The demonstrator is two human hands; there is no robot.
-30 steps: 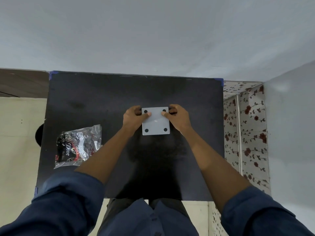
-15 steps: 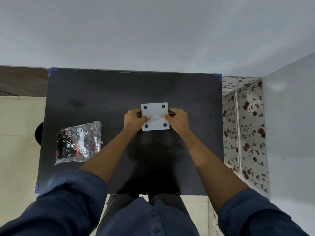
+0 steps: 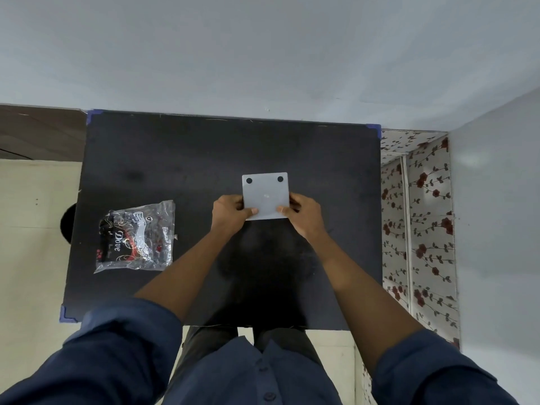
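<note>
A flat grey square plate [image 3: 265, 194] with black round pads at its corners is held over the middle of the black table [image 3: 181, 159]. My left hand [image 3: 229, 213] pinches its near left corner, thumb on top. My right hand [image 3: 304, 213] pinches the near right corner the same way. The two far pads show; the near ones are hidden under my thumbs. Whether the plate touches the table I cannot tell.
A clear plastic bag [image 3: 137, 236] with dark Dove-labelled packets lies on the table's left side. A grey wall stands behind the table. A floral-patterned cabinet [image 3: 418, 223] borders the right edge. Pale floor lies to the left.
Both hands slid from the plate's far corners back to its near corners, and the plate moved away from me across the table.
</note>
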